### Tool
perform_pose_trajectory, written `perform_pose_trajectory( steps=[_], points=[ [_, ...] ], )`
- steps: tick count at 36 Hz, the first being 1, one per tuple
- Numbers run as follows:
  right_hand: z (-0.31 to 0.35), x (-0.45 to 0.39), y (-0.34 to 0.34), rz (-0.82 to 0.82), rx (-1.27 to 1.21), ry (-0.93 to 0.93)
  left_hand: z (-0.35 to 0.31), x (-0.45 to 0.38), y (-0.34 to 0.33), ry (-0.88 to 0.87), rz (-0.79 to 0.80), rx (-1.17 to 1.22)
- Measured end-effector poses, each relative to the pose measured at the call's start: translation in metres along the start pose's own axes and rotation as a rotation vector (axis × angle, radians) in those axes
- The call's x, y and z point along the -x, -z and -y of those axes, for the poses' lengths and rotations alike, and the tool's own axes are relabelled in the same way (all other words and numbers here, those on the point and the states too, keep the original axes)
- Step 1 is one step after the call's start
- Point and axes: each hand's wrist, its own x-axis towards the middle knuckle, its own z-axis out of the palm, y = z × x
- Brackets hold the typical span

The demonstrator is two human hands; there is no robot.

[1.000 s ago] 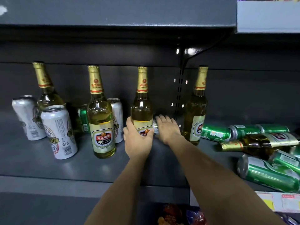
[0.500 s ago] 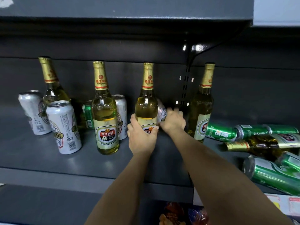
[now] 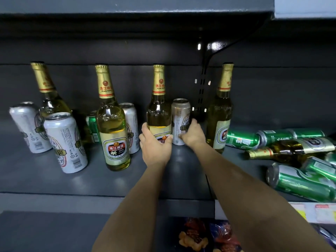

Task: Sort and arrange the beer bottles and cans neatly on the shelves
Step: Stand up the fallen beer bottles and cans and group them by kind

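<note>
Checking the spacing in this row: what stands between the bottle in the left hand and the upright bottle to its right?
In the head view, one upright silver can, held by the right hand.

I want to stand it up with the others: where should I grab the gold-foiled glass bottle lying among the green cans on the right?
Grip the lying glass bottle round its foil neck, from the front left: the neck points out, while green cans crowd its body.
</note>
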Motion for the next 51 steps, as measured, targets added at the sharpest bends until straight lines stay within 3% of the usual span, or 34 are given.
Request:
perform_pose_trajectory(
  steps=[7,14,18,23,32,38,46,51],
  points=[
    [-0.021,0.056,0.017,-0.248,0.204,0.331,0.001,-0.001,0.003,-0.010,0.038,-0.019],
    [-0.063,0.082,0.098,-0.522,0.320,0.461,-0.009,0.009,0.003,-0.014,-0.019,-0.051],
    [-0.110,0.083,0.154,-0.354,0.466,0.318,-0.026,0.040,-0.008,0.006,-0.130,-0.128],
    [-0.164,0.098,0.200,0.099,0.726,0.179,-0.042,0.087,-0.029,-0.001,-0.223,-0.208],
    [-0.178,0.108,0.228,0.357,0.934,0.207,-0.063,0.148,-0.060,0.008,-0.052,-0.257],
    [-0.165,0.112,0.240,0.403,1.042,0.158,-0.074,0.161,-0.071,-0.129,0.135,-0.342],
    [-0.119,0.113,0.216,0.352,1.109,0.268,-0.082,0.168,-0.085,-0.527,0.477,-0.484],
    [-0.081,0.109,0.197,0.269,0.802,0.438,-0.082,0.164,-0.090,-0.366,0.411,-0.286]
  ],
)
